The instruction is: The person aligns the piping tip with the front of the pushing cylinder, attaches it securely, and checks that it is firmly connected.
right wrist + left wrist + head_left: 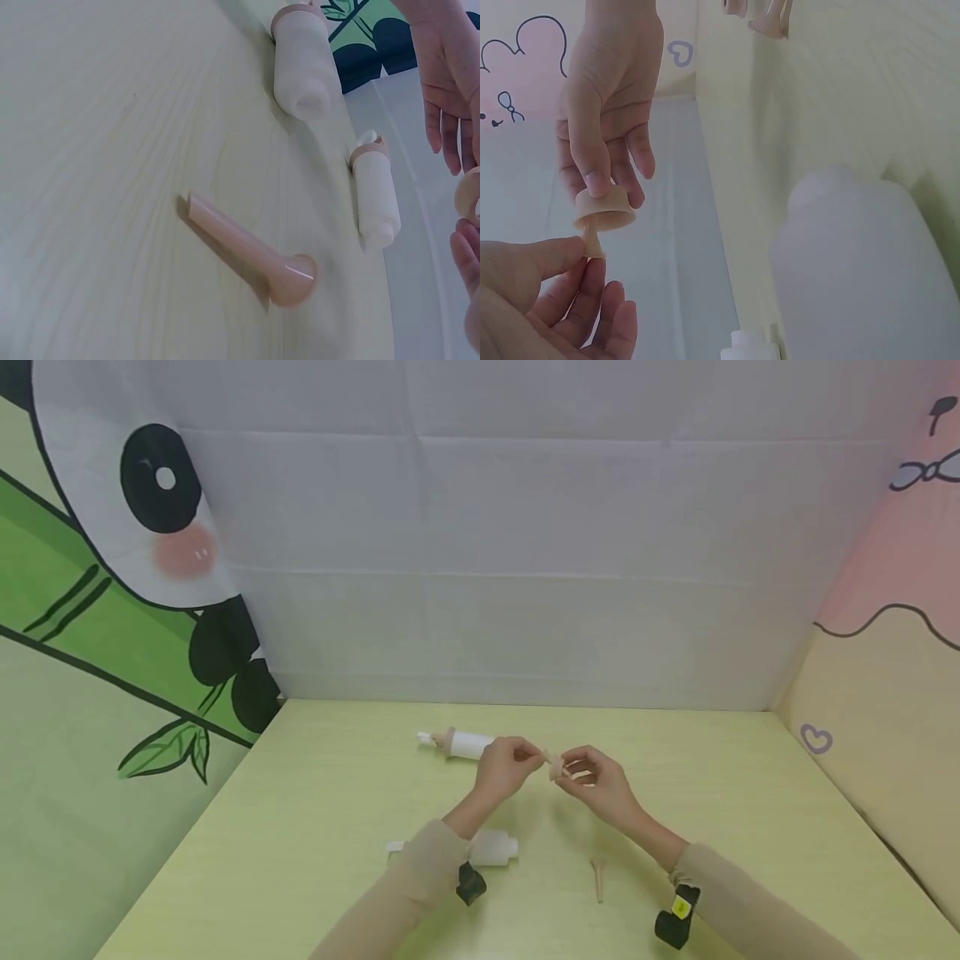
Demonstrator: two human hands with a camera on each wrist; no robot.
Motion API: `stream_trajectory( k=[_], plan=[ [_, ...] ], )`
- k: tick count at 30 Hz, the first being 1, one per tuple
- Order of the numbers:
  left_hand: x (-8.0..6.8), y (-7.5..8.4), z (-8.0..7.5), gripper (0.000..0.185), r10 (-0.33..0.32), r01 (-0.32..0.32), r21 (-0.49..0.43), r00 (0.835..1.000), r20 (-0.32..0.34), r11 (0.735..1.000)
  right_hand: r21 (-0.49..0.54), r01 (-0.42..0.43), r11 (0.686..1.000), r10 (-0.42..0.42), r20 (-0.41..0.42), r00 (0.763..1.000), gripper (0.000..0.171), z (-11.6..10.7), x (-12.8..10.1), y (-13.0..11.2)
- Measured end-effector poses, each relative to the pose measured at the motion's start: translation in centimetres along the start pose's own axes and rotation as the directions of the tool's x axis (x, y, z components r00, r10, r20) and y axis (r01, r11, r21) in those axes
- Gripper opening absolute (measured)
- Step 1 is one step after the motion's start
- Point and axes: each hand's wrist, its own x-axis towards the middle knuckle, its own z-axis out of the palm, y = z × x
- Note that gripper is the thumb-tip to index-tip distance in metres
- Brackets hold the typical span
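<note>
Over the middle of the table, my right hand [603, 785] holds a beige ring-shaped cap [604, 208], thumb and fingers at its rim. From the other side my left hand [506, 768] pinches the flared end of a small beige stem [592, 244] between thumb and finger. The stem's narrow part runs into the cap's open side, where its far end is hidden. In the right wrist view the cap shows only partly at the right edge. Below my right hand, a similar loose beige stem [244, 244] with a flared end lies on the table.
Two white bottles with beige collars and white tips lie on their sides. The farther bottle [468, 744] is partly behind my left hand; the nearer bottle [492, 848] lies beside my left sleeve. A pale wall [525, 635] closes off the table's back.
</note>
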Motion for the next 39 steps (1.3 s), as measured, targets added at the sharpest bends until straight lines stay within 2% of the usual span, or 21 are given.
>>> stream_trajectory(
  k=[5, 12, 16, 33, 39],
  plan=[
    [-0.4, 0.0, 0.1, 0.014, 0.059, -0.059, -0.008, 0.998, 0.008, 0.998, -0.028, 0.031, 0.999, -0.031, -0.01, 0.999, 0.029, 0.1, 0.0, -0.3],
    [-0.5, -0.6, 0.2, 0.014, 0.101, -0.099, -0.035, 0.994, 0.048, 0.994, 0.004, 0.102, 0.995, -0.102, -0.003, 0.995, 0.03, 0.2, 0.4, 2.5],
    [-0.6, -0.7, 0.3, 0.014, 0.127, -0.123, -0.044, 0.989, 0.077, 0.991, 0.029, 0.128, 0.991, -0.128, 0.008, 0.992, 0.03, 0.3, 0.6, 2.8],
    [-1.4, -1.0, -0.1, 0.015, 0.236, -0.225, -0.101, 0.964, 0.118, 0.969, 0.077, 0.11, 0.991, -0.111, 0.01, 0.994, 0.029, 0.9, 0.4, 2.5],
    [-1.7, -0.8, -0.5, 0.016, 0.244, -0.228, -0.127, 0.961, 0.133, 0.965, 0.174, 0.103, 0.979, -0.109, 0.025, 0.994, 0.029, 1.1, 0.4, 2.0]
  ],
)
